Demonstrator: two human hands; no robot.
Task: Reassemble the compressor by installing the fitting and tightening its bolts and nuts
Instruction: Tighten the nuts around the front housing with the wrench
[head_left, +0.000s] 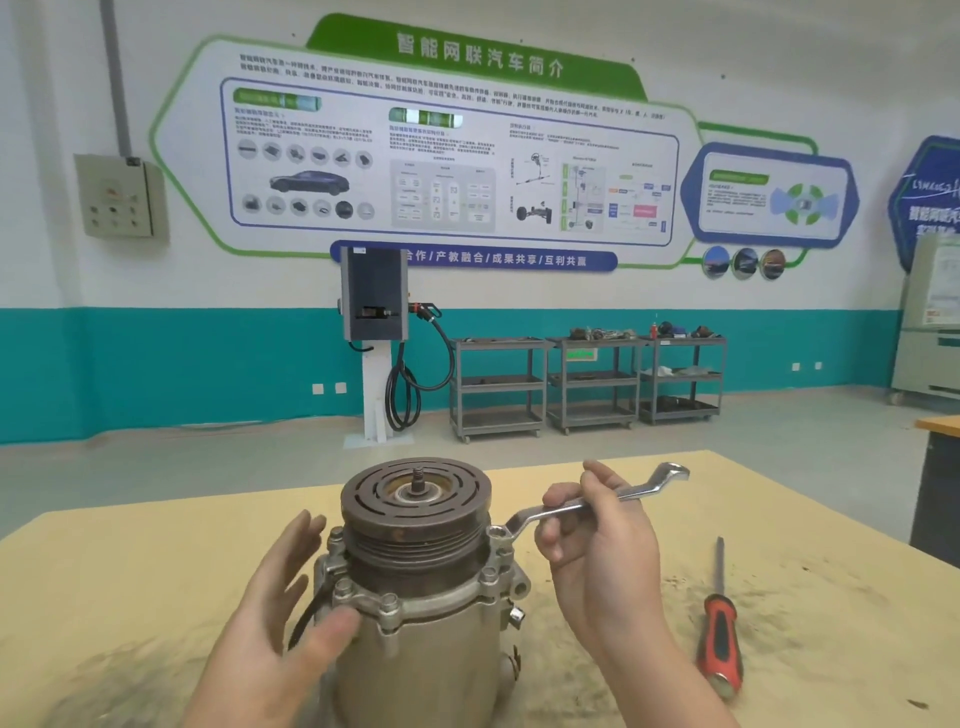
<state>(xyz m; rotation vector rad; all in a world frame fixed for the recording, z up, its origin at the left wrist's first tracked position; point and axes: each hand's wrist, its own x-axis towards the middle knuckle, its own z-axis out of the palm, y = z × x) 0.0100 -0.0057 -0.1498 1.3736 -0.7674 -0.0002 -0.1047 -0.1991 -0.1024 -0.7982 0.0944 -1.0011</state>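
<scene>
Compressor (415, 613) stands upright on the workbench (130, 571), pulley face up. Right hand (592, 545) grips the offset ring wrench (587, 506), ring seated on a flange bolt (496, 534) at the right. Left hand (291, 597) lies open, fingers straight, against the housing (steadying only). Risk: ring rides up and rounds the head if pulled off-square; the body may twist under the loose brace. Screwdriver (719, 623) idle at right.
</scene>
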